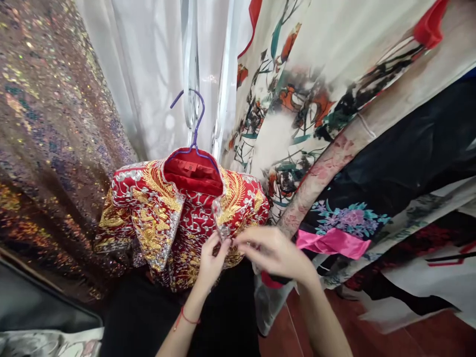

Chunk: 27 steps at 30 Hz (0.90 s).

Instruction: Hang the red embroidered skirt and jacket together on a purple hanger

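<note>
Both hands meet at the red embroidered jacket (pixel 182 218) on its purple hanger (pixel 193 131) — left hand (pixel 211 260) and right hand (pixel 273 253) fingers pinched on the front edge, which runs upward from them.

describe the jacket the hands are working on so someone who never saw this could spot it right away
Start at the white sheer curtain in the upper middle, then drop to the purple hanger in front of it. The red jacket hangs on it, with the left hand and right hand at its front edge. Unlike the printed robes beside it, it carries dense gold and silver embroidery.
</note>
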Tool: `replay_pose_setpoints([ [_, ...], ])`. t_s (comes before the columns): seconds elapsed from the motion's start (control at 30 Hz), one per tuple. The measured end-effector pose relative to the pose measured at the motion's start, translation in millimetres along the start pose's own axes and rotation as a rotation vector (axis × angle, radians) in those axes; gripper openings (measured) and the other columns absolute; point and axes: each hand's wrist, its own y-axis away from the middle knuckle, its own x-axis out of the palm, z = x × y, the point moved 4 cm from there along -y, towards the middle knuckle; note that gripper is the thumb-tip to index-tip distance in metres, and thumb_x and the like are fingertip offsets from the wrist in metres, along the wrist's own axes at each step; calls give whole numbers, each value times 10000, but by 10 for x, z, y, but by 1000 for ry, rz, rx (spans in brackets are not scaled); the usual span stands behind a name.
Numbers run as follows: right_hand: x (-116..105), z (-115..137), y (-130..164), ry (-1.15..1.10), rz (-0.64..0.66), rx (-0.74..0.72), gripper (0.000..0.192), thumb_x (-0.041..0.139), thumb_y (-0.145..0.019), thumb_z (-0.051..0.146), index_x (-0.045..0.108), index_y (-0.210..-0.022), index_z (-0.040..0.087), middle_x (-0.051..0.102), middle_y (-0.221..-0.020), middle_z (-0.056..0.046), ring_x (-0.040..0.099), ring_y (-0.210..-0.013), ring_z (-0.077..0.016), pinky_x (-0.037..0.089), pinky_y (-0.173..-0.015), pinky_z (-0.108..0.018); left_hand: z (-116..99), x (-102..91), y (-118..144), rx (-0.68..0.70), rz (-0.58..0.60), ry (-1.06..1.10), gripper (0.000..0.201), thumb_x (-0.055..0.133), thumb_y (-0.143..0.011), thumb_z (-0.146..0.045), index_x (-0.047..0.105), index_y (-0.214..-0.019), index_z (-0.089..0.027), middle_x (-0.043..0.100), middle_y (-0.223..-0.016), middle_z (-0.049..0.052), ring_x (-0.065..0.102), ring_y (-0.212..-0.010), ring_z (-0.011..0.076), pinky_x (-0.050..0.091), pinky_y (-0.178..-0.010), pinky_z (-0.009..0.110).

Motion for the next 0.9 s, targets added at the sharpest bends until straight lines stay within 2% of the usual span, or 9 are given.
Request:
replay_pose_setpoints([
  [0.1,-564,-258,-295,109,-563,49,193,511,-981,335,650,-936,210,682,-917,-44,631,-857,-169,504,-824,-314,-130,-76,-122,42,-60,-34,318,597,-928,-453,745,-1008,-183,752,-1036,86,691,-963,217,536,-935,330],
  [0.13,-661,-378,-389,158,-639,63,208,547,-952,380,645,-1006,204,670,-995,-66,621,-929,-188,496,-867,-338,-149,-130,-154,39,-89,-51,312,586,-936,-449,735,-1008,-184,750,-1012,81,689,-946,212,537,-913,317],
  [0.23,-657,-798,-626,15,-442,177,375,557,-917,506,620,-1118,196,661,-1113,-85,607,-1023,-207,481,-915,-350,-136,-296,-225,12,-151,-121,317,559,-947,-468,697,-923,-183,718,-885,62,671,-889,205,529,-839,286],
  [0.3,-507,-965,-652,-172,-219,234,408,511,-921,581,632,-955,193,661,-918,-32,599,-854,-174,484,-804,-308,-107,-386,-284,10,-189,-158,340,547,-946,-497,667,-891,-184,688,-854,54,648,-860,197,514,-801,270],
  [0.37,-398,-973,-586,-296,-171,263,466,509,-906,629,572,-754,193,550,-703,24,502,-662,-128,425,-651,-261,-97,-442,-377,14,-211,-177,347,537,-949,-513,644,-907,-186,657,-844,40,611,-813,177,492,-767,255],
  [0.47,-445,-737,-436,-269,-463,277,491,597,-873,606,450,-631,204,374,-604,62,340,-562,-88,300,-551,-241,-183,-489,-569,46,-232,-200,336,522,-964,-506,572,-851,-193,538,-745,-12,487,-683,128,429,-679,229],
  [0.63,-577,-147,-281,163,-884,242,502,657,-874,551,423,-594,206,305,-572,68,292,-544,-84,259,-540,-255,-430,-605,-817,160,-411,-239,405,520,-971,-497,414,-711,-204,344,-671,-52,330,-626,101,345,-616,216],
  [0.73,-429,-129,-213,344,-908,258,475,632,-892,565,474,-620,209,390,-562,56,370,-541,-98,326,-567,-260,-317,-647,-776,131,-475,-208,378,546,-953,-495,485,-738,-191,415,-689,-43,386,-643,99,381,-650,213],
  [0.9,-59,-560,-23,323,-796,255,389,516,-946,569,624,-870,203,656,-809,-52,607,-768,-194,471,-749,-315,286,-737,-358,-71,-486,-138,379,668,-839,-539,599,-944,-182,631,-825,21,596,-764,147,488,-765,254],
])
